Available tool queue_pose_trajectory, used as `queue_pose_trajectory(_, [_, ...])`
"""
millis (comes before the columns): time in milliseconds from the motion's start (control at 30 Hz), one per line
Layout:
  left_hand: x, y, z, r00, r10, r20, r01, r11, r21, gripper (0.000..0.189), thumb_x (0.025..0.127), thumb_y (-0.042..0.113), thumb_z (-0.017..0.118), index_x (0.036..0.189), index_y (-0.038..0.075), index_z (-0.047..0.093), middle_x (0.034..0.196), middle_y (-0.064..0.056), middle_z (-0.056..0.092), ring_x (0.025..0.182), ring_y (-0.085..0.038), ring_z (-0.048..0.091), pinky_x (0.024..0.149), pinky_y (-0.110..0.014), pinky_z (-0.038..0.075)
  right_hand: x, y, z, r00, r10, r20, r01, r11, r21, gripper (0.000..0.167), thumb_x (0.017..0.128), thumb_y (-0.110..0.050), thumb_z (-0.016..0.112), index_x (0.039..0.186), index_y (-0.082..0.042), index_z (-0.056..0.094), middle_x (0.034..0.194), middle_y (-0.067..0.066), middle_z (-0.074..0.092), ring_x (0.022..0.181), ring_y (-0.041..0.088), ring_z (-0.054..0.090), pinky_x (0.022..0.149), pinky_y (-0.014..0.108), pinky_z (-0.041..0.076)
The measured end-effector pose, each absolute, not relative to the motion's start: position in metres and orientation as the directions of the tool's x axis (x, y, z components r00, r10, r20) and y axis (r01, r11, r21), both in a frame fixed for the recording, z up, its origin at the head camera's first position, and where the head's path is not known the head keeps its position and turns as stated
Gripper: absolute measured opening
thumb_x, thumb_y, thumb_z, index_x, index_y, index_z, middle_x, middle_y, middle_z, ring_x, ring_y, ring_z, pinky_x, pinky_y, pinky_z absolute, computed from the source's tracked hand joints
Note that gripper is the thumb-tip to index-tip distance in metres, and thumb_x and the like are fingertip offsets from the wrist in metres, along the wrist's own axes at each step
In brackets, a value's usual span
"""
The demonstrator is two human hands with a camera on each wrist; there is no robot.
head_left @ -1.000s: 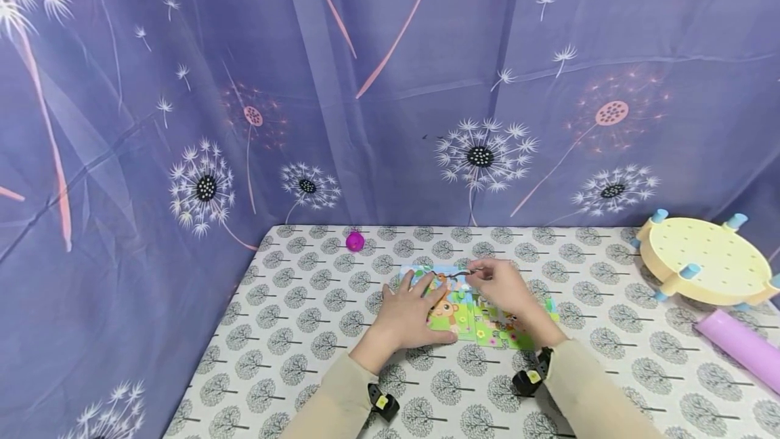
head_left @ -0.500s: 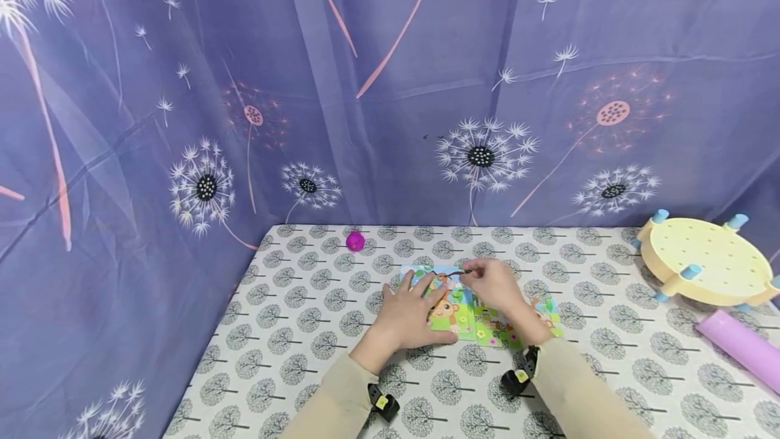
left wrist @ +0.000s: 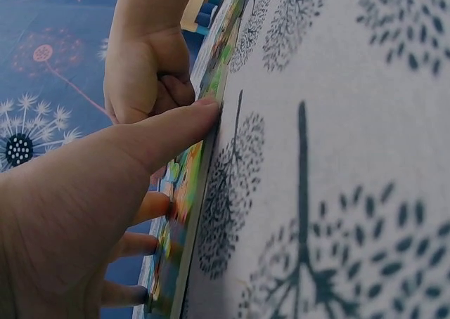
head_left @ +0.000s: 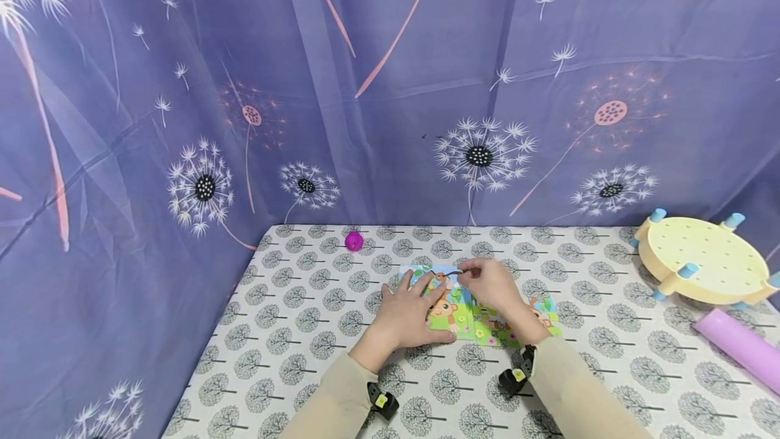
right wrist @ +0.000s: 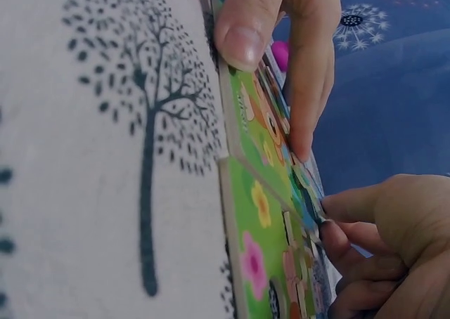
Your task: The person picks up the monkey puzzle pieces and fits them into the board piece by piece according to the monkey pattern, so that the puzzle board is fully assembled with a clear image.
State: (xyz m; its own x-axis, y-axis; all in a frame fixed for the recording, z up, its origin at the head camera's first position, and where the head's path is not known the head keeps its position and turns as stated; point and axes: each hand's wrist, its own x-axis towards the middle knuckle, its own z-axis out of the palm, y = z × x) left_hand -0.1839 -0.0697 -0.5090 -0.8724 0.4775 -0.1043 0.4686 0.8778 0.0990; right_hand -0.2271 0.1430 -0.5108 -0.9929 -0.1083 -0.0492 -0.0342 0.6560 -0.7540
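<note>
Evidently pinching a thin piece with the right hand at the far right corner of the picture board, covering its left side with the spread left hand, perhaps risking a slip if gripping too lightly.

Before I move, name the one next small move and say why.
I'd probably have the right hand ease the puzzle piece it pinches down flat onto the board. The piece is at the board's far right corner, its edge seemingly raised, and the left hand lies spread across that board, which should steady it. Its exact fit isn't clear.
</note>
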Motion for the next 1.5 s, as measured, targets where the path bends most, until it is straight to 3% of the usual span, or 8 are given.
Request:
queue_pose_trajectory(300, [-0.185, -0.069, -0.510, -0.873, 0.476, -0.102, 0.469, 0.879, 0.091, 0.101, 0.080, 0.090, 0.054, 0.164, 0.039, 0.031, 0.171, 0.003, 0.025, 0.154, -0.041, 0.022, 0.107, -0.080, 0.032, -0.229, 0.144, -0.515, -0.992, -0.123, -0.035, -0.056, 0.659, -0.750, 0.029, 0.094, -0.015, 0.075, 0.120, -0.003, 0.074, 0.092, 0.002, 0.071, 0.077, 0.017, 0.063, 0.066, 0.031, 0.052])
queue_pose_trajectory(633, [-0.185, -0.064, -0.511, -0.882, 0.459, -0.108, 0.457, 0.888, 0.041, 0.103, 0.079, 0.093, 0.050, 0.164, 0.039, 0.029, 0.171, 0.000, 0.026, 0.153, -0.044, 0.025, 0.107, -0.078, 0.034, -0.230, 0.144, -0.516, -0.992, -0.124, -0.034, -0.053, 0.636, -0.770, 0.029, 0.093, -0.015, 0.076, 0.119, -0.004, 0.075, 0.091, 0.003, 0.069, 0.072, 0.017, 0.059, 0.055, 0.026, 0.048])
queue_pose_trajectory(1033, [-0.183, -0.059, -0.507, -0.886, 0.448, -0.119, 0.450, 0.893, 0.015, 0.104, 0.079, 0.094, 0.048, 0.164, 0.039, 0.029, 0.170, -0.002, 0.026, 0.151, -0.046, 0.026, 0.108, -0.078, 0.034, -0.232, 0.144, -0.518, -0.989, -0.151, 0.011, -0.113, 0.687, -0.718, 0.023, 0.093, -0.018, 0.076, 0.114, -0.010, 0.079, 0.097, 0.002, 0.072, 0.083, 0.018, 0.064, 0.068, 0.033, 0.052])
queue_pose_trajectory(1200, [-0.183, -0.056, -0.509, -0.870, 0.480, -0.110, 0.485, 0.874, -0.029, 0.106, 0.080, 0.094, 0.046, 0.165, 0.033, 0.030, 0.171, 0.005, 0.025, 0.153, -0.040, 0.027, 0.112, -0.075, 0.030, -0.231, 0.147, -0.519, -0.988, -0.155, 0.020, -0.120, 0.669, -0.733, 0.021, 0.093, -0.016, 0.076, 0.113, -0.008, 0.079, 0.094, 0.002, 0.071, 0.079, 0.017, 0.062, 0.067, 0.032, 0.050])
queue_pose_trajectory(1333, [-0.183, -0.052, -0.510, -0.855, 0.508, -0.110, 0.514, 0.856, -0.044, 0.108, 0.082, 0.093, 0.045, 0.165, 0.025, 0.031, 0.171, 0.006, 0.024, 0.154, -0.035, 0.026, 0.114, -0.075, 0.027, -0.228, 0.156, -0.520, -0.988, -0.153, 0.016, -0.110, 0.629, -0.769, 0.022, 0.096, -0.014, 0.072, 0.116, -0.006, 0.077, 0.092, 0.003, 0.069, 0.073, 0.016, 0.061, 0.059, 0.029, 0.050])
queue_pose_trajectory(1500, [-0.185, -0.046, -0.512, -0.863, 0.496, -0.094, 0.503, 0.862, -0.065, 0.109, 0.080, 0.095, 0.045, 0.165, 0.028, 0.032, 0.169, 0.006, 0.029, 0.153, -0.037, 0.029, 0.111, -0.076, 0.031, -0.223, 0.169, -0.516, -0.988, -0.144, 0.052, -0.132, 0.625, -0.769, 0.020, 0.098, -0.015, 0.072, 0.114, -0.006, 0.077, 0.096, 0.005, 0.072, 0.080, 0.018, 0.065, 0.063, 0.029, 0.053])
